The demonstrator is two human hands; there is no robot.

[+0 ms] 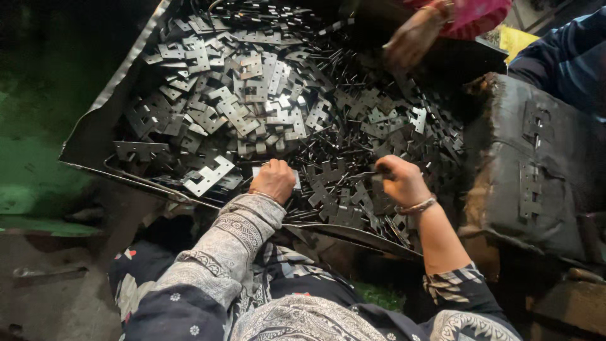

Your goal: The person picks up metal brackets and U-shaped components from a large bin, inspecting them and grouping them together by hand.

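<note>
— What do the two hands do at this moment?

— The left hand is curled, with the fingers bent down, and it grips a small flat metal plate of pale colour; one corner of the plate shows at the right of the knuckles. The right hand is closed like a fist around something dark and thin at its top left side. I think it is a metal pin, but it is too dark and blurred to be sure. A metal bangle sits on the right wrist.

— And where are these parts lying?

— Both hands are at the near edge of a big metal tray, made from bent sheet. It is full with a heap of hinge leaves, flat stamped pieces with notches, grey and shiny on the left. Toward the right the heap becomes darker, with many thin black pins mixed in.

— Is somebody else there?

— Yes. At the top, another person's hand reaches into the far side of the tray, blurred, with a pink sleeve behind it. At the right stands a dark worn block with hinge leaves resting on its top.
</note>
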